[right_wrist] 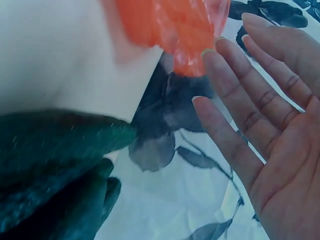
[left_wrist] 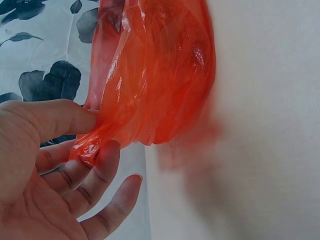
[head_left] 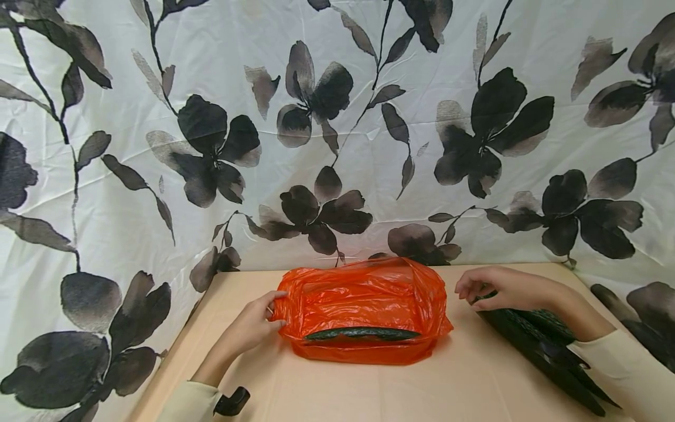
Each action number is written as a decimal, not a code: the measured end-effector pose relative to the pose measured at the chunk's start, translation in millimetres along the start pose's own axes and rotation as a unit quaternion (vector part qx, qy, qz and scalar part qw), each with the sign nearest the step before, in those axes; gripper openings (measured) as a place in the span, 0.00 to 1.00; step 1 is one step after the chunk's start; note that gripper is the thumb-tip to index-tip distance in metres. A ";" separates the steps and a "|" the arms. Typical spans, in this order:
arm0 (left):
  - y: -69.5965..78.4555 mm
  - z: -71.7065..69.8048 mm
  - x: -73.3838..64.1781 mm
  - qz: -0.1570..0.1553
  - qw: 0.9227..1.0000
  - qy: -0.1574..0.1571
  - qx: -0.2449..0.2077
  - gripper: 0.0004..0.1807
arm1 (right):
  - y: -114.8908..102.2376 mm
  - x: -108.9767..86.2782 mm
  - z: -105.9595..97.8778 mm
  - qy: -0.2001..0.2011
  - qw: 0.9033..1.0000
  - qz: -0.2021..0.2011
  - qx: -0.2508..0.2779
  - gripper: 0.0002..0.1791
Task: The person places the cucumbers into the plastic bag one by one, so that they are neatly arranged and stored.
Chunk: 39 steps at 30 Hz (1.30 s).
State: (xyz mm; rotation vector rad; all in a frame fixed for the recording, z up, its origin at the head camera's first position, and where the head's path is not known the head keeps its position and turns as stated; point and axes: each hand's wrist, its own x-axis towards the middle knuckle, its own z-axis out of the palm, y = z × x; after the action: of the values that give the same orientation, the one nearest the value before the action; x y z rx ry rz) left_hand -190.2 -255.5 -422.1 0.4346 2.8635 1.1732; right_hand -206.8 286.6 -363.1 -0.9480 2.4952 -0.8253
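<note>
A shiny orange-red plastic bag (head_left: pixel 364 299) lies on the table, with a long dark green cucumber (head_left: pixel 364 333) along its front side. At the bag's left end my left hand (head_left: pixel 258 322) pinches a gathered corner of the plastic between thumb and fingers. That bunched corner (left_wrist: pixel 89 150) shows up close in the left wrist view. My right hand (head_left: pixel 506 287) holds nothing, its fingers loosely bent and pointing toward the bag's right end. Beneath the right hand and forearm lie several dark green cucumbers (head_left: pixel 527 346), partly hidden; their tips (right_wrist: pixel 117 132) appear beside the palm in the right wrist view.
The pale tan table (head_left: pixel 337 392) ends at the back against a white cloth (head_left: pixel 369 170) printed with dark flowers. A small black device (head_left: pixel 232 401) sits at the left wrist.
</note>
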 end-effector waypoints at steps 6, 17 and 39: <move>-0.5 0.5 0.1 0.006 1.000 -0.003 -0.001 0.33 | 8.6 -17.1 -7.1 0.018 1.000 -0.012 -0.008 0.23; -1.1 0.7 0.6 0.012 1.000 -0.005 -0.001 0.33 | 34.6 -44.1 -16.1 0.067 0.996 0.006 -0.052 0.34; -0.5 6.1 7.1 0.015 1.000 0.001 0.002 0.33 | 91.3 -67.9 -37.6 0.054 0.998 0.016 -0.020 0.33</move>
State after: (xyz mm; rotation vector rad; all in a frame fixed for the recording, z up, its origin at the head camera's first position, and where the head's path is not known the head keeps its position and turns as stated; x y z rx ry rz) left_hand -196.5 -249.9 -426.2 0.4780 2.8709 1.1729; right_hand -221.4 403.7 -383.9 -0.8973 2.6207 -0.8414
